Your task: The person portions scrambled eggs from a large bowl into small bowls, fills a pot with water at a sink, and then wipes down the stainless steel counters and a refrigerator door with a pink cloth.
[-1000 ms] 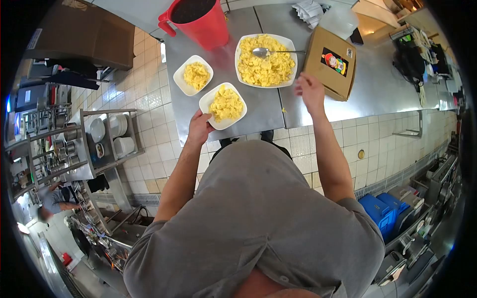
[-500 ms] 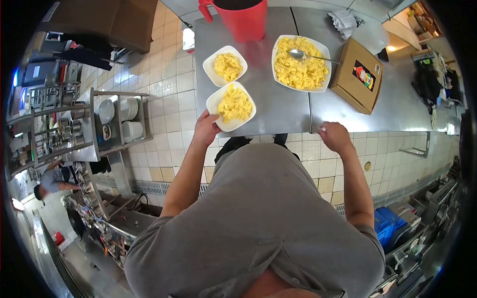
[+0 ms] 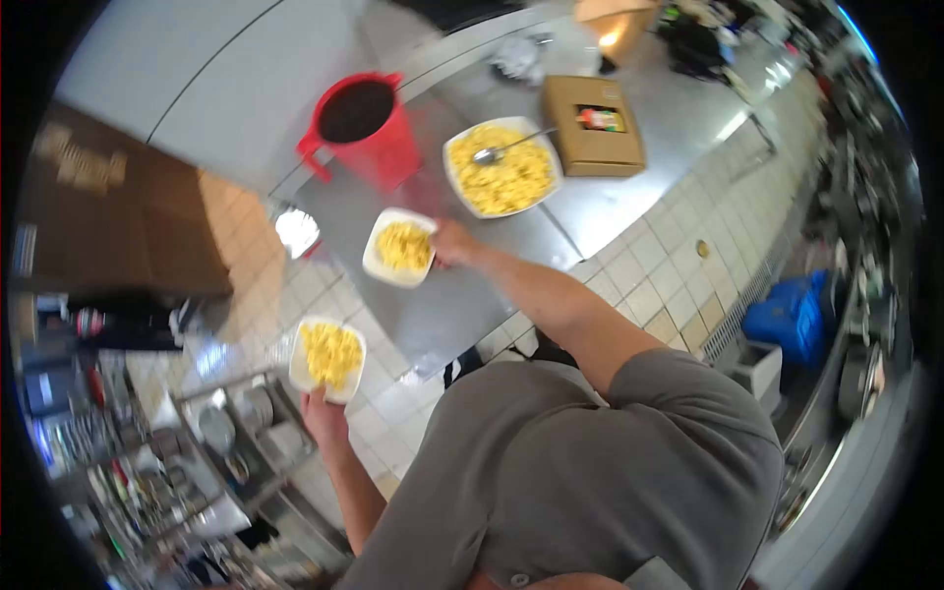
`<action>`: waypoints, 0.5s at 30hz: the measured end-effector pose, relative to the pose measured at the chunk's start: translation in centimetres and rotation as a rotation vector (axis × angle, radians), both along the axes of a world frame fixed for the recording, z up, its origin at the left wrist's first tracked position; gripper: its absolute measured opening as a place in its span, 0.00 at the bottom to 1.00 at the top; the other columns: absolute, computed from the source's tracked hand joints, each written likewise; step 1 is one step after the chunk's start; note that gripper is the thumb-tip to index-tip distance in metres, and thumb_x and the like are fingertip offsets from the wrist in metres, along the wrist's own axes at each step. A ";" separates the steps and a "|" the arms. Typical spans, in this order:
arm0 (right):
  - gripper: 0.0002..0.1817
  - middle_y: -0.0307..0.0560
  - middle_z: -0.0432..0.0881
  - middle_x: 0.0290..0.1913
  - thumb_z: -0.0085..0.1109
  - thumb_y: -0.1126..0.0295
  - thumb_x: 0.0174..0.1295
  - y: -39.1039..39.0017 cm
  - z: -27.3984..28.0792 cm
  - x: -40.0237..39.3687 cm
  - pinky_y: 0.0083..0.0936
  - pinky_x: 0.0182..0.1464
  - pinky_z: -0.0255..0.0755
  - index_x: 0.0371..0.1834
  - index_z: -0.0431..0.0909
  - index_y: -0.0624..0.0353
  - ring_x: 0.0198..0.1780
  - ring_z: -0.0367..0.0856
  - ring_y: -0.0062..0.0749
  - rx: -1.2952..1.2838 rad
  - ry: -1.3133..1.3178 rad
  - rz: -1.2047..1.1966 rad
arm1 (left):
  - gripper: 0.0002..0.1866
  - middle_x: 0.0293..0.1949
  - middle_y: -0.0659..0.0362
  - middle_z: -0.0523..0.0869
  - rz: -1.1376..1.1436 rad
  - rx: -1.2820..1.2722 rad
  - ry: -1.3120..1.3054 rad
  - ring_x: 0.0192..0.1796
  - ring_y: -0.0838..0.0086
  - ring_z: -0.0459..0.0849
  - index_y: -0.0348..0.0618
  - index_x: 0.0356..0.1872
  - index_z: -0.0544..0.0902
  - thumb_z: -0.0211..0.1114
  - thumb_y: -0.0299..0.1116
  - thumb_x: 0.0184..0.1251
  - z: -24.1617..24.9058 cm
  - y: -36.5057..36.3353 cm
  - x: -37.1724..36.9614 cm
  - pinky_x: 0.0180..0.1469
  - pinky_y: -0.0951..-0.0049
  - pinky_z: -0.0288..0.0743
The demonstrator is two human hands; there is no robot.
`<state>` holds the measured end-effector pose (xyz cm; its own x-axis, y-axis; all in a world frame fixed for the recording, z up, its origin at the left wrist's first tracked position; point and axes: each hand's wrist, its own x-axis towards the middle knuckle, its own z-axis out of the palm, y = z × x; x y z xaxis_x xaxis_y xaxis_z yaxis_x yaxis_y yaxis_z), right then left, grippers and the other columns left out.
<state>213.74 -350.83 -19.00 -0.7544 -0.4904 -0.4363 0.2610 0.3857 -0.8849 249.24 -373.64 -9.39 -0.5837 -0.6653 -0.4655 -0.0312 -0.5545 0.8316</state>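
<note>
My left hand (image 3: 323,413) grips a white square bowl (image 3: 302,379) of yellow scrambled egg (image 3: 332,352) by its near rim, out past the table's left side and above the floor. With my right hand (image 3: 452,242) I have hold of the right rim of a second white bowl (image 3: 379,258), which also holds scrambled egg; the fingertips are partly hidden. A larger white bowl (image 3: 472,205) heaped with scrambled egg stands beyond my right hand, a metal spoon (image 3: 489,154) lying on top.
On the steel table (image 3: 442,320) stand a red pitcher (image 3: 379,157) with dark contents and a cardboard box (image 3: 595,152). Crumpled white material (image 3: 518,61) lies at the back. Shelves with white dishes (image 3: 258,405) are at lower left, blue containers (image 3: 787,317) at right.
My left hand has carried its bowl leftward off the table. My right hand has come across from the table's front edge and taken hold of the other small bowl. The view has turned left.
</note>
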 end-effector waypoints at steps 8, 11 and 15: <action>0.12 0.49 0.82 0.25 0.47 0.73 0.61 24.1 6.2 7.3 0.28 0.21 0.77 0.43 0.77 0.67 0.20 0.82 0.32 -0.055 -0.006 -0.132 | 0.27 0.60 0.50 0.79 -0.246 0.021 0.031 0.58 0.56 0.82 0.36 0.66 0.70 0.53 0.23 0.61 4.2 9.3 -8.2 0.55 0.56 0.81; 0.14 0.50 0.82 0.26 0.45 0.74 0.60 36.6 9.5 9.0 0.29 0.22 0.77 0.46 0.75 0.68 0.21 0.83 0.31 -0.029 -0.001 -0.335 | 0.29 0.60 0.49 0.78 -0.452 0.011 0.048 0.58 0.56 0.82 0.36 0.67 0.69 0.53 0.23 0.60 4.0 15.1 -14.7 0.55 0.55 0.81; 0.15 0.49 0.82 0.26 0.43 0.74 0.62 51.2 9.7 11.7 0.27 0.22 0.77 0.48 0.75 0.67 0.21 0.83 0.30 0.057 0.041 -0.697 | 0.29 0.60 0.49 0.78 -0.698 0.102 0.094 0.59 0.57 0.81 0.36 0.66 0.69 0.54 0.23 0.59 5.1 27.9 -25.1 0.57 0.55 0.80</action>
